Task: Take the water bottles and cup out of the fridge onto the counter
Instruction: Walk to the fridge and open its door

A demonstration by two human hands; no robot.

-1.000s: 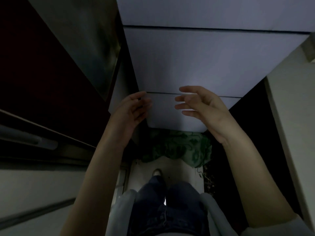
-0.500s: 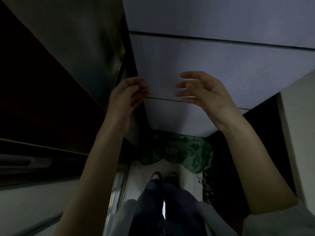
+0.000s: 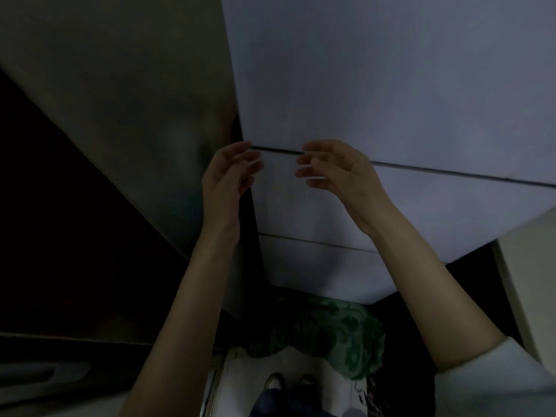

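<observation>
A pale fridge (image 3: 391,94) with closed doors fills the upper right of the dim head view. A dark seam (image 3: 451,173) runs across it between two doors. My left hand (image 3: 228,179) is raised at the fridge's left edge, its fingertips at the seam, fingers loosely bent. My right hand (image 3: 334,170) is held in front of the door just right of it, fingers loosely curled and holding nothing. No bottle or cup is visible; the inside of the fridge is hidden.
A dark cabinet side (image 3: 120,115) stands close on the left. A green patterned cloth (image 3: 331,329) lies on the floor at the fridge's foot, above my shoes (image 3: 288,382). A pale wall (image 3: 529,266) is at the right.
Both hands have risen along the fridge front to the higher door seam, and the view has tilted upward. Neither hand has taken hold of anything.
</observation>
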